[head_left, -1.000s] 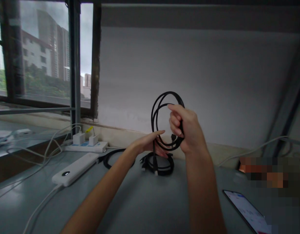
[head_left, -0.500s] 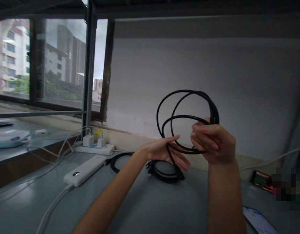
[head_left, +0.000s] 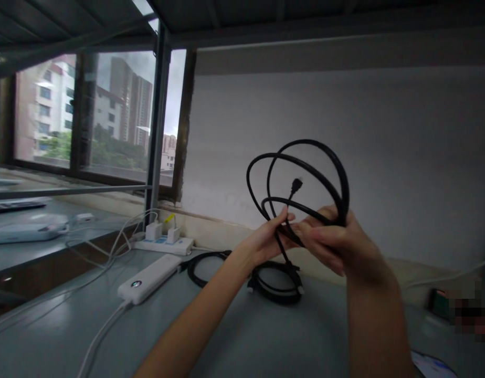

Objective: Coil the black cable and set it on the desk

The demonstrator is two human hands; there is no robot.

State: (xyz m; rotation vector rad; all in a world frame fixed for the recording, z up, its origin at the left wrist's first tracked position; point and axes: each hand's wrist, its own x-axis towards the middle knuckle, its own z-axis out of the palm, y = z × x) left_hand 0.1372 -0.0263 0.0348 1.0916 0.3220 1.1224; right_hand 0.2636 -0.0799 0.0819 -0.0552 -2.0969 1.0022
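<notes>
A black cable [head_left: 344, 186] is held up in several loose loops above the desk. My right hand [head_left: 339, 239] is closed around the gathered side of the loops. My left hand [head_left: 268, 240] pinches the lower left of the same cable, thumb up, close to the right fingertips. One plug [head_left: 296, 185] of the cable points upward above my left thumb, while a strand hangs down below the hands. Beneath them on the desk lies a coiled black cable [head_left: 280, 300], and whether the hanging strand joins it is unclear. My left fingers are partly hidden behind the cable.
A white power bank [head_left: 150, 281] with a white lead lies left of my forearm. Behind it stand a power strip [head_left: 183, 245] with chargers and another black cable [head_left: 192, 273]. Phones [head_left: 431, 363] lie at the right. A metal post [head_left: 158, 121] rises by the window.
My hands have come together. My left hand, earlier spread open beneath the loops, now closes on the cable, and a plug end has come up into sight. The view has shifted slightly.
</notes>
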